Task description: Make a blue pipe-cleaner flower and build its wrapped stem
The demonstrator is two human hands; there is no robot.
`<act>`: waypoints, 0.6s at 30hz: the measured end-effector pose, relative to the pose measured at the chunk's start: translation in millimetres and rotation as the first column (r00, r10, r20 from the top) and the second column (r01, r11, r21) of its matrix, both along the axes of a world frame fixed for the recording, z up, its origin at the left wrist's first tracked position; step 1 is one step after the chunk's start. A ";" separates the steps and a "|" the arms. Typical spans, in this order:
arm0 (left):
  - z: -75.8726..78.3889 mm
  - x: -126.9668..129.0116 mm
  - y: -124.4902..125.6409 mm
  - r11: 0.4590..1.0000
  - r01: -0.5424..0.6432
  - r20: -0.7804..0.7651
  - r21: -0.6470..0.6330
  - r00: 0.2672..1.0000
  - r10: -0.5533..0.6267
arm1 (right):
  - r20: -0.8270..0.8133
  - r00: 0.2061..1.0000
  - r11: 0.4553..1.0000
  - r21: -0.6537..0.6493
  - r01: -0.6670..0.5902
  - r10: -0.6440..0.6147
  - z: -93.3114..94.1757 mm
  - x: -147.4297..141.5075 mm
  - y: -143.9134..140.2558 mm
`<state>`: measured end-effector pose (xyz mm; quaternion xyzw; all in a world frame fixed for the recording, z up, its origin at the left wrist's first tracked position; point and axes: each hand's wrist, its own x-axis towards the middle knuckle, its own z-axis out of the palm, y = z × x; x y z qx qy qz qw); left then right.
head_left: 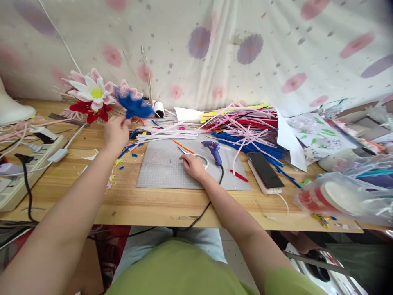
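My left hand (116,133) is raised at the left, its fingers pinched together on a blue fuzzy flower (135,107), which is blurred by motion. Just behind it are a white flower with a yellow centre (92,90) and a red flower (90,111). On the grey cutting mat (162,172), my right hand (193,166) lies with curled fingers over a pair of scissors (185,150), whose blades point away to the left. Past the blades lies an orange stick (183,146). A purple glue gun (212,151) rests to the right of that hand.
Bundled pipe cleaners (245,121) in pink, red, white and blue lie along the back. A phone (265,169) sits on a white block at right, near a bagged tub (340,198). A power strip (30,168) occupies the left, and the glue gun's cord (208,205) crosses the front edge.
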<state>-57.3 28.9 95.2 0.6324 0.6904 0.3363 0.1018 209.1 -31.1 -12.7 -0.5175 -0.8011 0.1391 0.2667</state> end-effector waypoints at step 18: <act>-85.1 74.5 -40.9 0.910 0.334 0.949 -0.246 -0.108 0.296 | 0.148 0.903 0.883 -0.198 0.426 -0.403 107.3 145.1 47.4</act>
